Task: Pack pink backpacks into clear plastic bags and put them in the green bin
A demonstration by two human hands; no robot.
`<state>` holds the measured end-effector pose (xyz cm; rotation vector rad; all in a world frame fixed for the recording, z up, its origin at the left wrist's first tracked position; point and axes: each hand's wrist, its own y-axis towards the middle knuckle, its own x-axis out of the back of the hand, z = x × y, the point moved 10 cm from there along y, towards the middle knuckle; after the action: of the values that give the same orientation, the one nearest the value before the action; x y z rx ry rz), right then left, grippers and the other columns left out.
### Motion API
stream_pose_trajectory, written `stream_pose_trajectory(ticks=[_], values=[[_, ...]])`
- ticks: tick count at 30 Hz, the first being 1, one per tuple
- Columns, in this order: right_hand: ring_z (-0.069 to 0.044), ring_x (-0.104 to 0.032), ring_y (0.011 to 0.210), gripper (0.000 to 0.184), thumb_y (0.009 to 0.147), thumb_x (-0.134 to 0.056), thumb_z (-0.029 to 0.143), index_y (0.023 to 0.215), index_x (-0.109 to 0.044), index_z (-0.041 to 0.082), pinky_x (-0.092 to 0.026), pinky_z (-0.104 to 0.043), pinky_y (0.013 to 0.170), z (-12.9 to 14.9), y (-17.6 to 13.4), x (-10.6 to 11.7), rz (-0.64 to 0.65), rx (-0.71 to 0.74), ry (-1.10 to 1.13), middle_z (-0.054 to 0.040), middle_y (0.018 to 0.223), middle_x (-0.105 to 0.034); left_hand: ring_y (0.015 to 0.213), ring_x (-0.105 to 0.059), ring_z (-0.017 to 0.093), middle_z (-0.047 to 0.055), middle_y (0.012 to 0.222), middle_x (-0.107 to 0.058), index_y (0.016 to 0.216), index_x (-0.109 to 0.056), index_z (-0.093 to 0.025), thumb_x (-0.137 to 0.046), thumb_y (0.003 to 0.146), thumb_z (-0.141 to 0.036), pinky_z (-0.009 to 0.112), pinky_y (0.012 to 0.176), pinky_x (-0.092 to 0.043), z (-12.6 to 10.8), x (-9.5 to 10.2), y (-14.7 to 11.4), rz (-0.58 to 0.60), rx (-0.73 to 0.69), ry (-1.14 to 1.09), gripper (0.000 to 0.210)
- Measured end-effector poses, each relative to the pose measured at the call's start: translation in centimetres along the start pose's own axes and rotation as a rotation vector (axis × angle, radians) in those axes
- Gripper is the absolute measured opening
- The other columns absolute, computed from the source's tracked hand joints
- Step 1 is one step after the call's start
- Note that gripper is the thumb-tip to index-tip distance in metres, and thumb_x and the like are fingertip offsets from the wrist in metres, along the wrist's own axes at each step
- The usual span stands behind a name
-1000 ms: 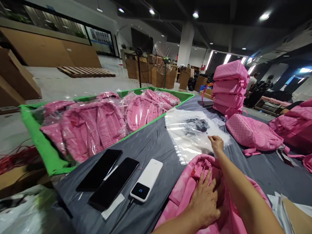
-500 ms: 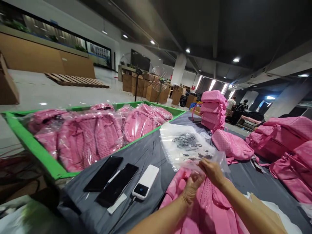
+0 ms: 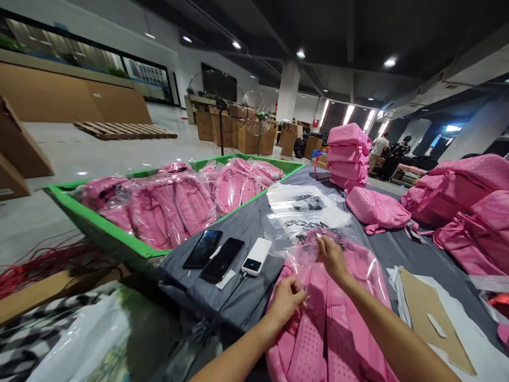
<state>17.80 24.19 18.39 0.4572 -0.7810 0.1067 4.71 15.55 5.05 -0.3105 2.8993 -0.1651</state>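
Note:
A pink backpack lies on the grey-covered table in front of me, its padded straps facing up. A clear plastic bag covers its upper part. My left hand pinches the bag's edge at the backpack's left side. Farther up, my right hand has its fingers closed on the bag's film over the top of the backpack. Just beyond, flat white printed plastic bags are spread on the table.
A green-rimmed bin of bagged pink backpacks stands left. Phones and a white power bank lie beside the work. More pink backpacks are stacked ahead and right. Cardboard lies right; people stand far back.
The plastic bag now spreads over the backpack's upper part. My hands have moved apart, the left one toward the lower left. The camera view has shifted.

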Motion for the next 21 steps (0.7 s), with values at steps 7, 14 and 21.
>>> stream_pose_trajectory(ticks=[7,14,21], values=[[-0.016,-0.050,0.056,0.049,0.097,-0.039,0.065,0.070,-0.046,0.025,-0.032,-0.027,0.056,3.8,0.5,-1.5,0.033,0.100,0.078,0.0028,0.058,-0.051,0.138,-0.047,0.035,0.016,0.150,-0.049,0.146,-0.047,-0.021,-0.070,0.073,-0.016,0.056,0.115,-0.038,-10.3,2.2,-4.0,-0.364,-0.776,0.744,0.077],[-0.018,-0.063,0.071,0.044,0.079,-0.072,0.015,0.120,-0.060,0.024,-0.034,-0.024,0.054,4.3,-6.6,-2.7,0.128,0.310,-0.359,-0.0028,0.089,-0.071,0.100,-0.065,0.024,0.008,0.102,-0.066,0.117,-0.071,-0.022,-0.041,0.092,-0.009,0.042,0.092,-0.055,-8.6,4.9,-1.1,-0.459,-0.764,0.692,0.041],[-0.015,-0.055,0.055,0.016,0.089,-0.040,0.013,0.083,-0.051,0.023,-0.036,-0.025,0.051,-1.5,-7.8,4.6,-0.262,0.137,-0.381,-0.0004,0.069,-0.062,0.101,-0.058,0.029,0.011,0.106,-0.064,0.107,-0.077,-0.022,-0.044,0.092,-0.010,0.047,0.091,-0.050,-9.3,6.1,-4.1,-0.505,-0.889,0.816,0.038]])
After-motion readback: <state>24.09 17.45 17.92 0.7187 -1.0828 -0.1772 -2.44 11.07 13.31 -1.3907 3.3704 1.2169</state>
